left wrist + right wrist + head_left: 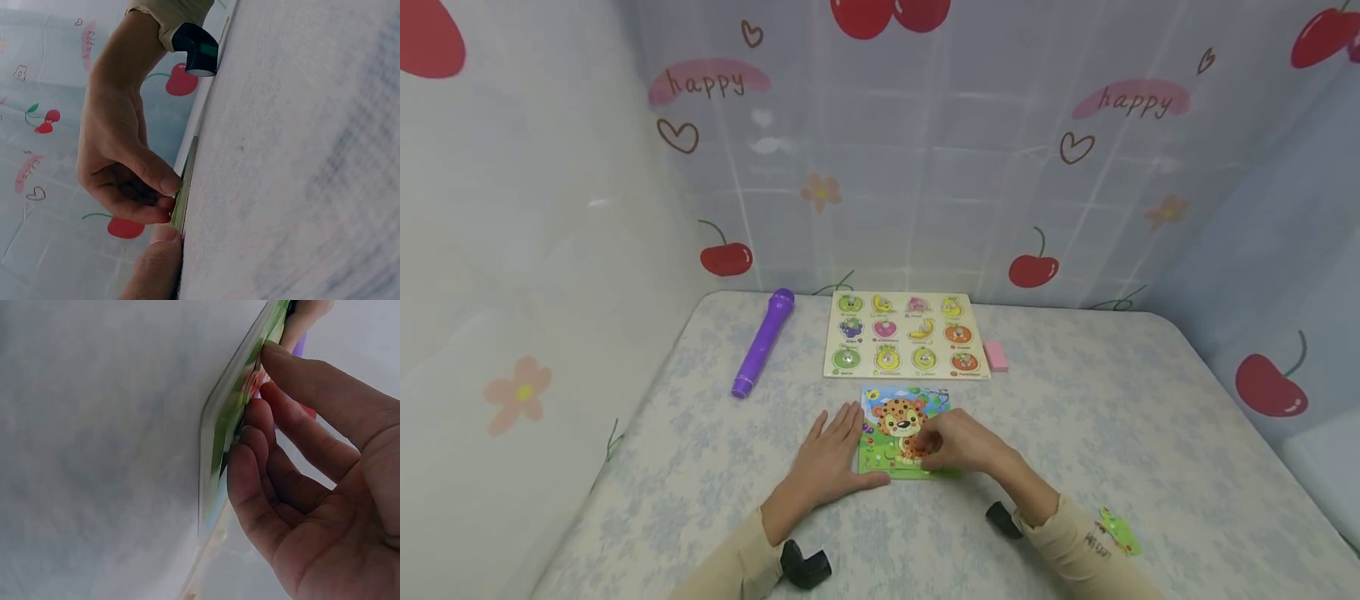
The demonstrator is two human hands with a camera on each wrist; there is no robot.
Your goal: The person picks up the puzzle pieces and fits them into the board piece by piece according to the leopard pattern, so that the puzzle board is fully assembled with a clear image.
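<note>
A small picture puzzle (895, 462) with a spotted leopard cub on green grass lies flat on the table. My left hand (827, 454) rests along its left side, fingers extended, the thumb (156, 259) against the near edge. My right hand (962, 442) is over the right part of the picture, thumb and index finger pinching a puzzle piece (255, 378) at the board's surface; the fingers hide most of this piece. A loose green puzzle piece (1120, 532) lies by the right forearm.
Behind the leopard puzzle lies a larger fruit peg board (906, 367), with a pink block (996, 357) at its right side. A purple toy microphone (763, 346) is at the back left. Printed curtains (910, 167) enclose the table's back and sides.
</note>
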